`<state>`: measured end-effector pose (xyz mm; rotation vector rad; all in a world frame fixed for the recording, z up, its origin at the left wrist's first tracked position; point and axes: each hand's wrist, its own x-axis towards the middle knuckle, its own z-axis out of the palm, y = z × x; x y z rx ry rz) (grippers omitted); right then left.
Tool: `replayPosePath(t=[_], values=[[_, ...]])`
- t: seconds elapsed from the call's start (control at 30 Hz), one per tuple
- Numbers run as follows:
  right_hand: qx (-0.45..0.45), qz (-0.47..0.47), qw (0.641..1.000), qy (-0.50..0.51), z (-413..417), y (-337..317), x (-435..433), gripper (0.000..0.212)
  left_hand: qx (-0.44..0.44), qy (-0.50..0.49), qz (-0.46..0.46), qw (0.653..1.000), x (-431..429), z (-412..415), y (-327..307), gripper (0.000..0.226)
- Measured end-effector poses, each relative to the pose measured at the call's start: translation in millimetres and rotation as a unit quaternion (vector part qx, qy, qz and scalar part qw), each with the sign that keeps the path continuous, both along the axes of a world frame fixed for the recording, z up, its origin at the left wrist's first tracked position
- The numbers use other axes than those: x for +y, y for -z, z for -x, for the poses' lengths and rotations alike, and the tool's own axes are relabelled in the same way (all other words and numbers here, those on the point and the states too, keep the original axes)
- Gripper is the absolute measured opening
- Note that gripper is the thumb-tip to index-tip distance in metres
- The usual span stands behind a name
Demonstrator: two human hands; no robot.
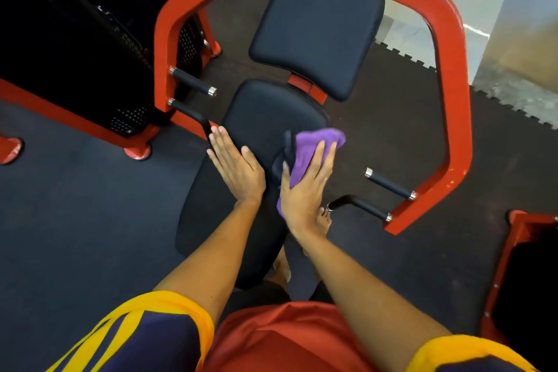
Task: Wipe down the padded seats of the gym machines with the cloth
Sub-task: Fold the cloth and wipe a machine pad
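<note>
A black padded seat of a red gym machine lies below me, with a black back pad above it. My right hand presses a purple cloth flat on the seat's right side, fingers straight and thumb against the cloth's left edge. A dark part of the cloth bunches just left of the purple. My left hand rests flat on the seat's left edge, fingers straight.
The red frame arches around the seat, with black handles on the left and right. A black perforated weight-stack cover stands at left. Another red machine part is at lower right. Dark rubber mats cover the floor.
</note>
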<state>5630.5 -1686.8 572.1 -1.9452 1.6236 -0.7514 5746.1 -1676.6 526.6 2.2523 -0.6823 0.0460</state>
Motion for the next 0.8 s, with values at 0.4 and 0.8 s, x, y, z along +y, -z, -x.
replayPosePath(t=[0.4,0.8], values=[[-0.138,-0.036,0.989,-0.024,2,-13,-31,0.083,-0.005,0.003,-0.005,1.000,1,2,-1,0.059],[-0.061,-0.137,0.979,-0.138,46,1,9,0.084,0.036,0.038,-0.054,0.997,7,-3,-14,0.061]])
